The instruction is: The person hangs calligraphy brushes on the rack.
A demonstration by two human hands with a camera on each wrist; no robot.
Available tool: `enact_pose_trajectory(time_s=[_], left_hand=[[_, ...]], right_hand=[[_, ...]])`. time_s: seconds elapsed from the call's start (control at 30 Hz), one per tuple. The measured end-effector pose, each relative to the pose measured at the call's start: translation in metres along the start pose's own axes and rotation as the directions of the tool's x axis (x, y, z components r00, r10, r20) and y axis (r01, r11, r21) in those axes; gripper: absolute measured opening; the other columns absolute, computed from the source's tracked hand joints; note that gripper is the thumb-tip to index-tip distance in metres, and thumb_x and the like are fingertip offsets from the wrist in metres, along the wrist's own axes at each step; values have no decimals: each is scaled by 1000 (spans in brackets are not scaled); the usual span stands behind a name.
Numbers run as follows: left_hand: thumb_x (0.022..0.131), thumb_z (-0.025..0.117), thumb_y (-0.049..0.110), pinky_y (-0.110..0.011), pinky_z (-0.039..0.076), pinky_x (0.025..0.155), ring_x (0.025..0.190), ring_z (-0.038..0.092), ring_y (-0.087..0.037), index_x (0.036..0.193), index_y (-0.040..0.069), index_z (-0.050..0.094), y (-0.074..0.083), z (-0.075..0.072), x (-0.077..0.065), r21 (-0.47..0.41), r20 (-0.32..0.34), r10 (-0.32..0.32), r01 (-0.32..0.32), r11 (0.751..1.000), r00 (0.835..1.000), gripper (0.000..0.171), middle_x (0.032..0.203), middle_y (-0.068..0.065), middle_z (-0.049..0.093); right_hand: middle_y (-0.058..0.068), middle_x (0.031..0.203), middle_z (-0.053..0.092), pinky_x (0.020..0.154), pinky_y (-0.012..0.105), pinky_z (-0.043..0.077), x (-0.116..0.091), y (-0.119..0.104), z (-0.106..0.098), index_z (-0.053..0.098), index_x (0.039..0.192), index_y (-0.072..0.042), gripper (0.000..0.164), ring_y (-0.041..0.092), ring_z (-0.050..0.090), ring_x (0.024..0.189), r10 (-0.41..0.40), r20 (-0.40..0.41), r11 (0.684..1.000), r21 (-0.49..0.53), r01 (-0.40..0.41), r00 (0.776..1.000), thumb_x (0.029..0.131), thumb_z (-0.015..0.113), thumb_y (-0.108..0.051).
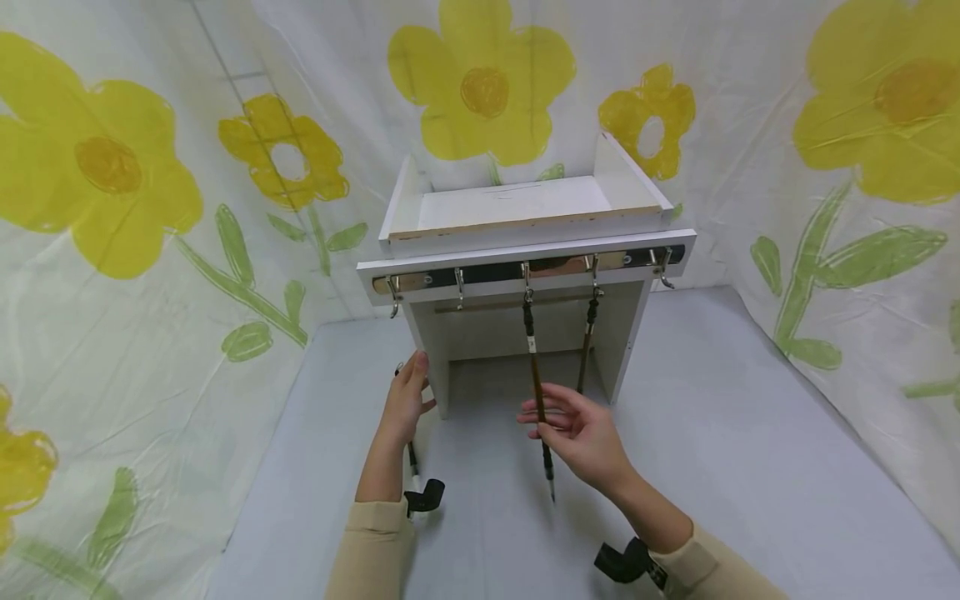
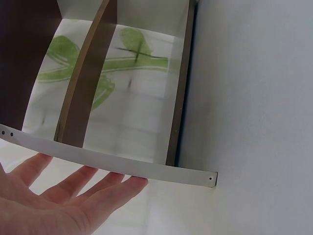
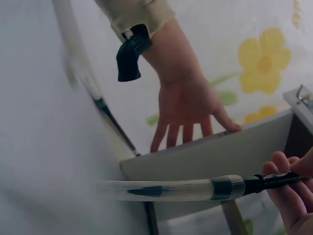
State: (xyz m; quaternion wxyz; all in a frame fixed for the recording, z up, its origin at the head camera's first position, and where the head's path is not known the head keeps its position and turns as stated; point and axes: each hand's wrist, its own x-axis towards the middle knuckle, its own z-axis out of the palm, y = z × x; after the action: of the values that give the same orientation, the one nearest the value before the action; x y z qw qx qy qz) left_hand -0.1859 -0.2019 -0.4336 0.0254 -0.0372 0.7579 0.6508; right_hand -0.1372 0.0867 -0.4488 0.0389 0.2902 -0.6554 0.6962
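Observation:
A white shelf unit (image 1: pixel 633 325) stands on the table with a row of metal hooks along its front rail (image 1: pixel 491 273). From the middle hook hangs a calligraphy brush (image 1: pixel 535 367), tip down and slightly tilted. My right hand (image 1: pixel 592 437) pinches that brush along its lower handle, fingers curled behind it. In the right wrist view the brush's pale end (image 3: pixel 171 190) with a dark point extends past the fingers. Straight fingers of my left hand (image 1: pixel 402 404) press against the unit's left side panel. The left wrist view shows these fingertips (image 2: pixel 132 185) along the panel's edge.
A second brush (image 1: pixel 588 337) hangs from the hook to the right, just behind the held one. Another brush (image 1: pixel 413 458) lies on the table, partly hidden by the left forearm. A flower-printed sheet (image 1: pixel 750 150) rises behind the table (image 1: pixel 720 417).

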Motion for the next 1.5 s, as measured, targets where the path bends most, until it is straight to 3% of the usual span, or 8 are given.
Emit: enact_pose_trajectory(time_s=[0.43, 0.53, 0.67, 0.9, 1.0, 1.27, 1.5], left_hand=[[110, 32, 44, -60, 44, 108, 147, 31, -47, 161, 4, 19, -1, -1, 1, -12, 4, 8, -8, 1000, 1000, 66, 166, -22, 21], [110, 32, 44, -60, 44, 108, 147, 31, -47, 161, 4, 18, -2, -1, 1, -8, 4, 7, -7, 1000, 1000, 66, 166, -22, 21], [110, 32, 44, -60, 44, 107, 147, 31, -47, 161, 4, 18, -1, -1, 0, -4, 3, 7, -7, 1000, 1000, 66, 166, -22, 21], [110, 32, 45, -60, 44, 108, 147, 31, -47, 161, 4, 18, 0, -1, -1, -1, 5, 11, -11, 1000, 1000, 66, 166, -21, 21], [111, 32, 44, -61, 44, 108, 147, 31, -48, 161, 4, 18, -1, -1, 0, 2, 4, 12, -12, 1000, 1000, 66, 166, -22, 21], [107, 32, 54, -59, 45, 107, 148, 32, -44, 162, 11, 19, -30, -2, 19, 2, -19, 17, -17, 1000, 1000, 71, 167, -17, 21], [103, 34, 65, -58, 49, 104, 145, 36, -45, 162, 13, 24, -36, 0, 19, 25, -46, 49, -48, 999, 998, 80, 165, -16, 26]], right_hand=[[31, 116, 67, 80, 40, 63, 9, 13, -1, 55, 135, 5, 50, 44, 70, 102, 22, -5, 1000, 11, -22, 1000, 88, 60, 21], [30, 116, 68, 81, 38, 63, 10, 16, -2, 55, 136, 5, 50, 39, 72, 103, 32, -7, 999, 6, -32, 999, 89, 61, 19], [29, 116, 69, 83, 36, 62, 12, 22, -3, 56, 134, 4, 47, 30, 74, 102, 36, -8, 999, -17, -36, 999, 90, 64, 16], [27, 113, 70, 86, 37, 61, 20, 32, -1, 60, 125, 8, 35, 44, 71, 101, 32, -4, 998, -51, -33, 999, 91, 64, 13], [26, 114, 71, 89, 31, 60, 24, 37, 0, 62, 122, 7, 31, 41, 71, 103, 58, -9, 997, -57, -58, 998, 92, 64, 12], [18, 115, 73, 91, 22, 57, 31, 45, -4, 64, 123, 3, 32, 31, 71, 109, 59, -37, 990, -124, -63, 998, 91, 63, 12], [19, 124, 70, 97, 21, 54, 36, 38, -8, 61, 130, 2, 42, 35, 65, 119, 32, -53, 984, -173, -41, 998, 90, 61, 13]])
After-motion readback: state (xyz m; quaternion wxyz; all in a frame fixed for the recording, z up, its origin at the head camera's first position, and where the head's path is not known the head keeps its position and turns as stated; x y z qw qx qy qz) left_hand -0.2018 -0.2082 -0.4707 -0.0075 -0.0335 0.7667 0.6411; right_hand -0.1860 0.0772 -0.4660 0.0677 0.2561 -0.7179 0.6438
